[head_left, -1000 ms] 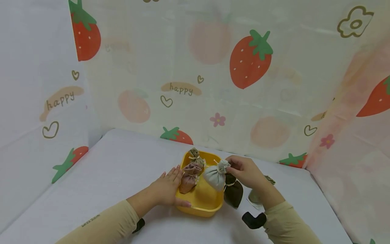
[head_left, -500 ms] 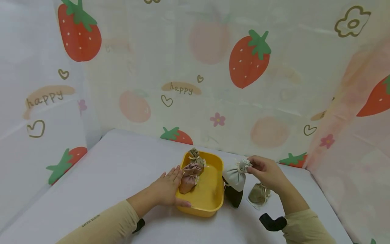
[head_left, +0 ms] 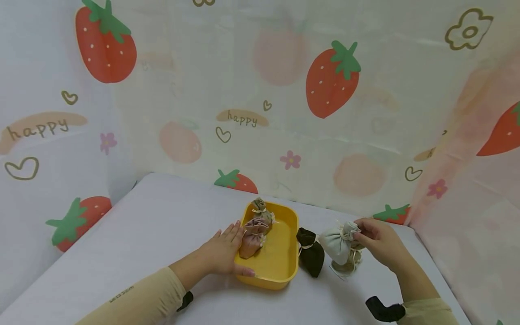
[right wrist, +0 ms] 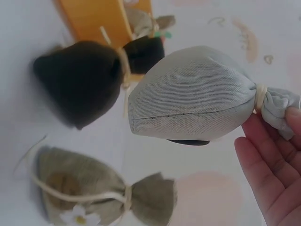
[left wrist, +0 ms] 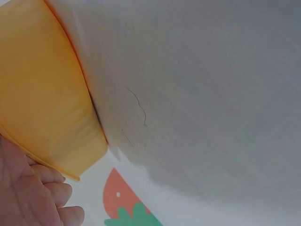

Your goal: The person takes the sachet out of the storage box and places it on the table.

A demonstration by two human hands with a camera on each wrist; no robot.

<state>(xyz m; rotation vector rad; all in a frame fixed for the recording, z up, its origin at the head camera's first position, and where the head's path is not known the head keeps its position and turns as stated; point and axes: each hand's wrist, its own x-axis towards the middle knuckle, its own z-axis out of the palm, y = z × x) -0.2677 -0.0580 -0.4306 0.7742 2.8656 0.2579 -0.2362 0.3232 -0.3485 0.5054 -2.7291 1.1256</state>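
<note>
My right hand (head_left: 379,239) pinches the gathered neck of a light grey drawstring pouch (head_left: 336,243), which hangs over an olive-tan pouch (head_left: 346,267) on the table. In the right wrist view the grey pouch (right wrist: 195,94) looks full, its neck tied with pale cord. My left hand (head_left: 221,253) lies with straight fingers along the left side of a yellow plastic tub (head_left: 280,282). Inside that tub, on its left side, sit a pinkish-brown pouch (head_left: 251,243) and a tan one (head_left: 260,208). A dark brown pouch (head_left: 312,259) stands just right of the tub.
A white cloth (head_left: 170,203) covers the table. Behind and at both sides hang sheets (head_left: 235,67) printed with strawberries. Black straps (head_left: 385,310) show near both wrists. The tan pouch with a daisy (right wrist: 80,183) shows low in the right wrist view.
My right hand has carried the grey pouch rightward, from above the tub's right edge, past the dark brown pouch, to over the olive-tan pouch. The left hand and tub have stayed put.
</note>
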